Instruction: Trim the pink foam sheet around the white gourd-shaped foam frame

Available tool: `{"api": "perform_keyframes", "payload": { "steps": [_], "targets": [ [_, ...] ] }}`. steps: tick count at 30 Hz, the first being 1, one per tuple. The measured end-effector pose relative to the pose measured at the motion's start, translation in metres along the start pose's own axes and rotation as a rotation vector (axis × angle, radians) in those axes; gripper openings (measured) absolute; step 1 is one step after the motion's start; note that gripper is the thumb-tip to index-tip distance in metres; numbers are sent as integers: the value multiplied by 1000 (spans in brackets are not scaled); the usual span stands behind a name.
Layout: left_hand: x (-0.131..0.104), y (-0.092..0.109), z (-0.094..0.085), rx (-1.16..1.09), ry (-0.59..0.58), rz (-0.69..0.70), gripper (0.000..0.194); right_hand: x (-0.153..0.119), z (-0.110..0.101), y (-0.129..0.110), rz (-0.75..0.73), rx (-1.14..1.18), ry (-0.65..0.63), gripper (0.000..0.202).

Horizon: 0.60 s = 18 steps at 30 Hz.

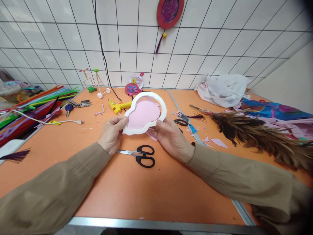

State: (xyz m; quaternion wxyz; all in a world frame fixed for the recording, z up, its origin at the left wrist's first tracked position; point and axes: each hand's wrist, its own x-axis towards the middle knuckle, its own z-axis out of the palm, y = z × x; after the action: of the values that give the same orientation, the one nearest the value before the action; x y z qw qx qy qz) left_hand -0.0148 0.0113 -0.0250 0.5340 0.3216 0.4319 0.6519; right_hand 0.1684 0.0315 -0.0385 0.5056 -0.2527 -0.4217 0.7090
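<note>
Both hands hold up a white foam-like frame [163,109] with a curved, gourd-like outline. A pale pink sheet [144,112] shows through its opening, and a pink edge pokes out below near the right fingers. My left hand [112,132] pinches the frame's left end between thumb and fingers. On the lower right rim, my right hand [172,137] grips with the thumb in front and fingers behind. Black-handled scissors [144,156] lie on the orange table just below, their blade tips hidden by my left hand.
Behind the frame lies a yellow glue gun [119,106]. Second scissors [182,120] and pink scraps [218,142] are to the right, near a feather duster [246,130] and a white plastic bag [222,89]. Pipe cleaners [36,106], keys [78,103] and a white cable [49,121] lie left.
</note>
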Motion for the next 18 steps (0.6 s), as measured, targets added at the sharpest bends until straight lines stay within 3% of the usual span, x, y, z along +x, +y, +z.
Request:
{"api": "perform_keyframes", "payload": {
  "steps": [4, 10, 18],
  "targets": [
    [1, 2, -2, -4, 4, 4, 28, 2, -3, -1, -1, 45, -14, 29],
    [-2, -6, -1, 11, -15, 11, 25, -2, 6, 7, 64, -5, -162, 45],
    [-9, -14, 4, -5, -30, -50, 29, -5, 8, 7, -37, -50, -38, 63]
  ]
}}
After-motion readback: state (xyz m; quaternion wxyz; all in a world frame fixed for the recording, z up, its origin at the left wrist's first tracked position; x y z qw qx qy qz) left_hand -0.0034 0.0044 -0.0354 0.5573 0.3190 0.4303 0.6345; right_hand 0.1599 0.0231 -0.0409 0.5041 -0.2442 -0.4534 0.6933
